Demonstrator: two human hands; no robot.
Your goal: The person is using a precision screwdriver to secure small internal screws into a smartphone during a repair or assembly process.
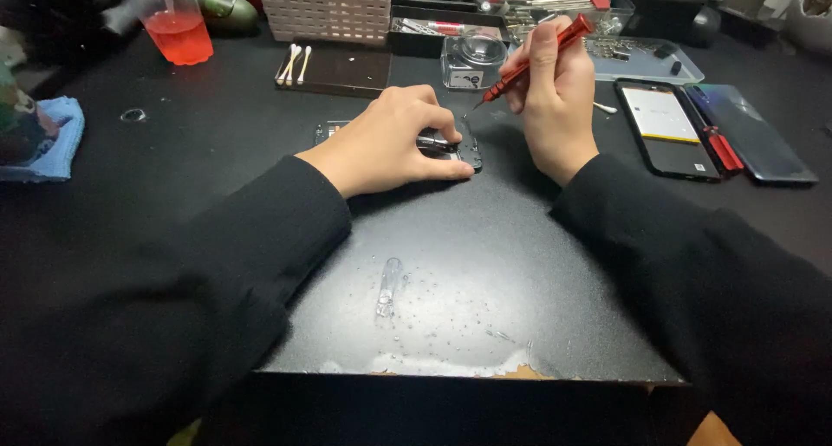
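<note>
Centrally laid on the black work mat (485, 264): a small dark phone part (464, 151), just above mid-frame. Pinned flat under the left hand (390, 143), fingers clamped over its edge. Gripped pen-style in the right hand (555, 91), a red precision screwdriver (533, 60), tip angled down, just above the part's upper edge. Likely mid screw work; next, probably seating the tip squarely, steady downward pressure, part kept from sliding.
</note>
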